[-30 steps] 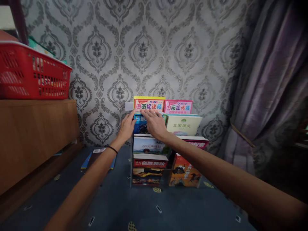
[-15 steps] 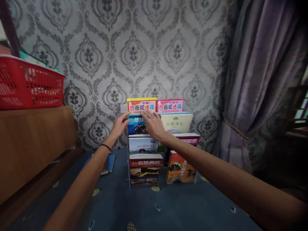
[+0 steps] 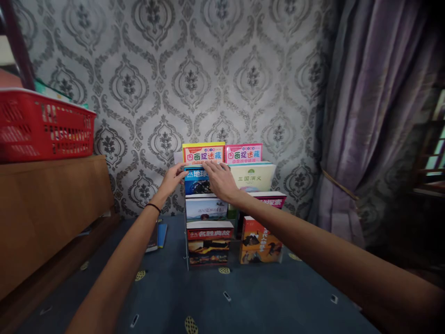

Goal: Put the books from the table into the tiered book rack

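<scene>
Blue book [image 3: 195, 183] standing between left hand [image 3: 173, 179] and right hand [image 3: 222, 182].
Left curls loosely at its left edge; right, flatter, covers its right side; whether either grips, I can't tell.

Books [image 3: 206, 211] in tiers before wall [image 3: 222, 83], basket [image 3: 52, 125] on cabinet [image 3: 55, 213] at left, curtain [image 3: 368, 125] at right

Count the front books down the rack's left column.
4, top to bottom: yellow-edged book, blue book partly covered by the right hand, landscape-covered book, red-banded book. Others may be hidden behind them.
</scene>
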Demonstrator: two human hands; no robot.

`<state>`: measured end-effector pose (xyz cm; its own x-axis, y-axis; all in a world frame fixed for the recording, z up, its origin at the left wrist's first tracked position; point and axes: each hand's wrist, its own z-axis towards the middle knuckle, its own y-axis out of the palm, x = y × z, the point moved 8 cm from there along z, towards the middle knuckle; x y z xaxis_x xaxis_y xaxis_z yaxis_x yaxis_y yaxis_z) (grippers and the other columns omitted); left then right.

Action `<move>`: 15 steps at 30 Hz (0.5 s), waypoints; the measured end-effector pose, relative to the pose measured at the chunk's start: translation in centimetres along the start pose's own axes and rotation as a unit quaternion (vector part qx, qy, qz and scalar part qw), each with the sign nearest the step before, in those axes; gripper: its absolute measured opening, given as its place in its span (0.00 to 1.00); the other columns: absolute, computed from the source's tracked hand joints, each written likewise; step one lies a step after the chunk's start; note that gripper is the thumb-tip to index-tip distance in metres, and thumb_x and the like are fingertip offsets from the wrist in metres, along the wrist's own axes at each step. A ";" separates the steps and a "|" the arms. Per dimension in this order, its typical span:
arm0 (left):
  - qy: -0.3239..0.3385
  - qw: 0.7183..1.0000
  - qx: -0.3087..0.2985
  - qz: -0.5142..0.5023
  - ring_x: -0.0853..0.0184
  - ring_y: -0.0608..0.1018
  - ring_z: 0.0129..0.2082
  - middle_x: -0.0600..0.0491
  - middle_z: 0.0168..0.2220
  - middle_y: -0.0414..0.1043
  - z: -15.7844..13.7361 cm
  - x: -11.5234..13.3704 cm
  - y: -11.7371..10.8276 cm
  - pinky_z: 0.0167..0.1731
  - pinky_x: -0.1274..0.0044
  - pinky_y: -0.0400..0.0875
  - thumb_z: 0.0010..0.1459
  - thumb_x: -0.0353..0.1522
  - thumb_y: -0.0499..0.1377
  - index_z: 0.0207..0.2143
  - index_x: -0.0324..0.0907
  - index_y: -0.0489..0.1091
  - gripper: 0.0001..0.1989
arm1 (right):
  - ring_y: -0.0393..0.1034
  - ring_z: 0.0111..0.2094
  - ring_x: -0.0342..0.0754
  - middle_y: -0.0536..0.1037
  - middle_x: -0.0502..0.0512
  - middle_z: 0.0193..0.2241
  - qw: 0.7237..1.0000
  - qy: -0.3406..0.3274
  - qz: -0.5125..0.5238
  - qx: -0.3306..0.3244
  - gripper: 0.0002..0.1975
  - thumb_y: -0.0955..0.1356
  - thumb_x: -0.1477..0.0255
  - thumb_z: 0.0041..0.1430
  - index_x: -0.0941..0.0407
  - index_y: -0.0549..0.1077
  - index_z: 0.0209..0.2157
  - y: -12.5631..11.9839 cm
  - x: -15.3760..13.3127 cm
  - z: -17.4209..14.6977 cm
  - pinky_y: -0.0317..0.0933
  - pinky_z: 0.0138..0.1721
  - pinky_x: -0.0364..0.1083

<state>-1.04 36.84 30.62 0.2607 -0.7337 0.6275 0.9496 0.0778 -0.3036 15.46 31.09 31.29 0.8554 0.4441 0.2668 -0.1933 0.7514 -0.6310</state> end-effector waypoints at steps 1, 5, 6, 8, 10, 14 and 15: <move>-0.003 1.000 0.003 -0.001 0.67 0.75 0.30 0.53 0.31 0.71 -0.2 -0.1 0.0 0.22 0.81 0.72 0.55 0.39 0.62 0.51 0.42 0.72 0.22 | 0.58 0.64 0.59 0.64 0.66 0.65 1.000 -0.002 -0.002 -0.005 0.30 0.59 0.81 0.61 0.65 0.60 0.65 -0.1 -0.1 0.0 0.49 0.62 0.57; -0.058 0.997 0.041 -0.042 0.63 0.78 0.35 0.48 0.38 0.74 -2.0 -1.4 -0.8 0.25 0.78 0.75 0.61 0.46 0.58 0.63 0.44 0.62 0.31 | 0.60 0.63 0.58 0.65 0.67 0.64 1.000 -0.001 0.002 -0.021 0.27 0.58 0.79 0.63 0.63 0.61 0.64 -0.5 -0.1 0.3 0.52 0.61 0.58; -0.083 0.993 0.054 -0.060 0.63 0.79 0.36 0.46 0.39 0.75 -2.6 -2.0 -1.1 0.26 0.77 0.76 0.62 0.48 0.56 0.64 0.43 0.60 0.32 | 0.61 0.63 0.58 0.66 0.67 0.64 1.000 0.002 0.004 -0.025 0.27 0.58 0.79 0.63 0.63 0.62 0.64 -0.6 0.0 0.4 0.52 0.61 0.58; -0.123 0.986 0.069 -0.084 0.61 0.79 0.38 0.44 0.41 0.76 -3.7 -3.2 -1.7 0.28 0.76 0.77 0.64 0.51 0.52 0.63 0.41 0.61 0.32 | 0.61 0.63 0.58 0.66 0.67 0.63 0.999 0.008 0.008 -0.031 0.26 0.58 0.78 0.64 0.63 0.62 0.64 -0.6 0.3 0.4 0.52 0.61 0.58; -0.138 0.985 0.067 -0.084 0.61 0.79 0.41 0.43 0.42 0.76 -4.6 -3.7 -2.0 0.29 0.76 0.77 0.64 0.52 0.50 0.59 0.40 0.65 0.31 | 0.59 0.64 0.58 0.67 0.66 0.63 1.000 0.012 0.011 -0.026 0.26 0.58 0.77 0.65 0.63 0.61 0.64 -0.6 0.5 0.4 0.50 0.63 0.58; -0.130 0.990 0.024 -0.045 0.59 0.78 0.46 0.44 0.46 0.77 -5.3 -3.5 -1.5 0.32 0.77 0.76 0.62 0.49 0.55 0.56 0.40 0.69 0.27 | 0.58 0.65 0.57 0.66 0.66 0.63 1.000 0.017 0.013 0.008 0.25 0.59 0.76 0.65 0.63 0.61 0.64 -0.9 1.1 0.3 0.49 0.64 0.58; -0.124 0.992 0.011 -0.031 0.58 0.78 0.47 0.43 0.48 0.76 -5.3 -3.3 -1.2 0.33 0.76 0.76 0.61 0.48 0.56 0.56 0.40 0.69 0.28 | 0.58 0.65 0.58 0.66 0.67 0.63 1.000 0.020 0.017 0.016 0.25 0.59 0.77 0.65 0.64 0.62 0.63 -1.0 1.2 0.1 0.50 0.63 0.58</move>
<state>-4.00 35.61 25.09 0.2348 -0.5484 0.8026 0.9678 0.0546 -0.2459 16.58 30.94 32.32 0.8662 0.4504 0.2163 -0.2376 0.7522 -0.6147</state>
